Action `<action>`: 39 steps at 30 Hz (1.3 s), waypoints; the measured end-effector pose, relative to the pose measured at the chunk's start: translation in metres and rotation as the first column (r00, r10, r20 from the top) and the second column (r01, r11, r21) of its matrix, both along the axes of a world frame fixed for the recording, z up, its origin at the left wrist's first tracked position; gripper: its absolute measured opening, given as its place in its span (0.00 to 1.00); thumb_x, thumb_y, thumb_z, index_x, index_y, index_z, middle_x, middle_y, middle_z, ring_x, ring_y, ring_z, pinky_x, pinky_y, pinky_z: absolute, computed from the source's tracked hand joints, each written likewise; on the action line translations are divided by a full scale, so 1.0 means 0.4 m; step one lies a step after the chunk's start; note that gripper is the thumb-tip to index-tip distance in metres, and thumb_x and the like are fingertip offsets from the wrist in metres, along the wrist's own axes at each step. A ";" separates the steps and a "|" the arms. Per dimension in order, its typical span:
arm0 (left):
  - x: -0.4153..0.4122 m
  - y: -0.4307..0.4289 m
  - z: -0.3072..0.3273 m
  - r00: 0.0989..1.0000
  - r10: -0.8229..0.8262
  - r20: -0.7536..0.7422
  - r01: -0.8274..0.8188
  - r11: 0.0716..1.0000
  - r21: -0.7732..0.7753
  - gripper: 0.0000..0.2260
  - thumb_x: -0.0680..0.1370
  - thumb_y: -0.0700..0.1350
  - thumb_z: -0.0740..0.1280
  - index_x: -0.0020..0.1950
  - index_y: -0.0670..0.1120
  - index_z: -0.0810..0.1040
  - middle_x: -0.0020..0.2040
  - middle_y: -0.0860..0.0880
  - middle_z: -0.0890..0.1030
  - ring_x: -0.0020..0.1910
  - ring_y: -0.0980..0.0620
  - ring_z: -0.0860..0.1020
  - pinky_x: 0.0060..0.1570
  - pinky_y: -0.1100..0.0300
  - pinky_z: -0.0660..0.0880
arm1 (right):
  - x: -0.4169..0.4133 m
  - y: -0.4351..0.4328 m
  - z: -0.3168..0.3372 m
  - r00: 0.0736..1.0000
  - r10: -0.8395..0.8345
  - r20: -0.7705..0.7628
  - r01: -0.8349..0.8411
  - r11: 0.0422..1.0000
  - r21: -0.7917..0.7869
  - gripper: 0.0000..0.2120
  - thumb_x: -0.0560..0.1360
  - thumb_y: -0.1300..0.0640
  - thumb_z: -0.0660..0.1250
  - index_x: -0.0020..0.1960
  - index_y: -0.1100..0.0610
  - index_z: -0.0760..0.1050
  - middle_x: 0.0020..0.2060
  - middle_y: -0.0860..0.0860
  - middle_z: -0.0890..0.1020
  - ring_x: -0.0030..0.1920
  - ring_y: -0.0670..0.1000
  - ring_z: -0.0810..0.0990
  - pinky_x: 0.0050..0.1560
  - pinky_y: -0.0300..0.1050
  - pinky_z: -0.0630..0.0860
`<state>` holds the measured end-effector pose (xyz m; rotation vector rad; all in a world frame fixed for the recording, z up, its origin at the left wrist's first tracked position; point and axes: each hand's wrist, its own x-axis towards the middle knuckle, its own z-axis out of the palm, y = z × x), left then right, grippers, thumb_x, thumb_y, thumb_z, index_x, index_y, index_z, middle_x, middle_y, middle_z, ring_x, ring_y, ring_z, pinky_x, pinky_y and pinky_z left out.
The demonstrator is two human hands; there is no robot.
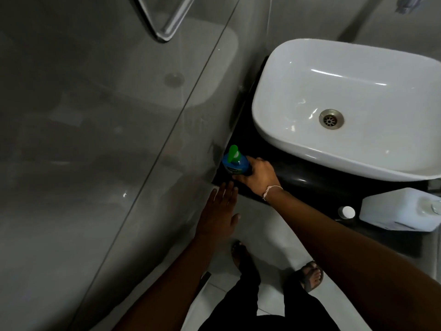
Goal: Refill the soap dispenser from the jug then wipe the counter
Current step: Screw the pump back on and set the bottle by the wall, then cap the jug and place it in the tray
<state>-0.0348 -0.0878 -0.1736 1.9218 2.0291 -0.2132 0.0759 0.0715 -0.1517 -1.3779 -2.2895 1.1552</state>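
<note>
A blue soap dispenser point(235, 164) with a green pump stands at the left end of the black counter point(307, 177), close to the grey wall. My right hand point(259, 175) is wrapped around its body. My left hand point(220, 212) hovers just below the counter's front edge, flat, fingers apart, holding nothing. A white translucent jug point(401, 209) lies on the counter at the right, its neck uncapped at the frame's edge. A small white cap point(347, 212) sits on the counter just left of the jug.
A white basin point(310, 144) with a metal drain takes up most of the counter behind the dispenser. A glossy grey tiled wall point(107, 151) fills the left. My feet in sandals stand on the pale floor tiles point(267, 237) below.
</note>
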 end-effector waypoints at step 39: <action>0.616 0.296 0.127 0.948 -0.196 0.250 0.204 0.979 -0.006 0.19 0.75 0.53 0.72 0.65 0.54 0.77 0.61 0.47 0.77 0.58 0.42 0.79 0.54 0.51 0.78 | 0.827 -0.131 0.064 0.693 -0.691 -0.204 0.638 0.720 -0.272 0.52 0.60 0.56 0.83 0.76 0.51 0.59 0.70 0.50 0.72 0.70 0.51 0.71 0.69 0.54 0.71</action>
